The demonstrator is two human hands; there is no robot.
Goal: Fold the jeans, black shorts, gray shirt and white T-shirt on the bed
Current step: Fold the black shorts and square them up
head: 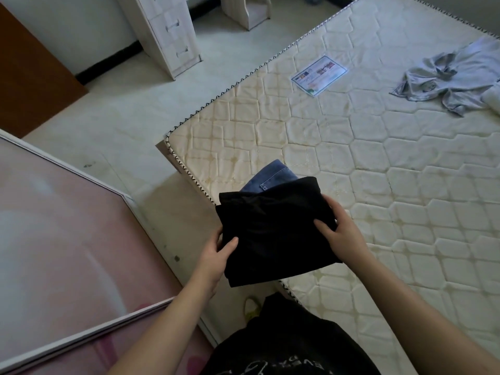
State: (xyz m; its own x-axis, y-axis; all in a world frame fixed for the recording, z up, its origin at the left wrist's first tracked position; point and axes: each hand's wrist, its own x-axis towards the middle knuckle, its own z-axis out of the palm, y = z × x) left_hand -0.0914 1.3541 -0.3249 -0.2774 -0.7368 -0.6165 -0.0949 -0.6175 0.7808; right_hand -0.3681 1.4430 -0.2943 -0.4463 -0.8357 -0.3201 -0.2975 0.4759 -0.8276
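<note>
Folded black shorts (pixel 273 228) held over the bed's (pixel 378 163) near corner

Left hand (pixel 213 255) and right hand (pixel 338 228) gripping opposite edges, fingers curled under, thumbs on top. Just beyond, folded jeans (pixel 273 174) lying on the bed. Far right, gray shirt (pixel 446 79) crumpled, unfolded; a white edge beside it, probably the T-shirt (pixel 493 100). Roughly half done; two pieces left.

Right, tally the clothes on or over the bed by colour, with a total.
Black: 1, the black shorts, folded, held by the left hand and the right hand.
Blue: 1, the jeans, folded on the mattress.
Gray: 1, the gray shirt, crumpled.
White: 1, the white T-shirt, only an edge in view.
Total: 4.
</note>
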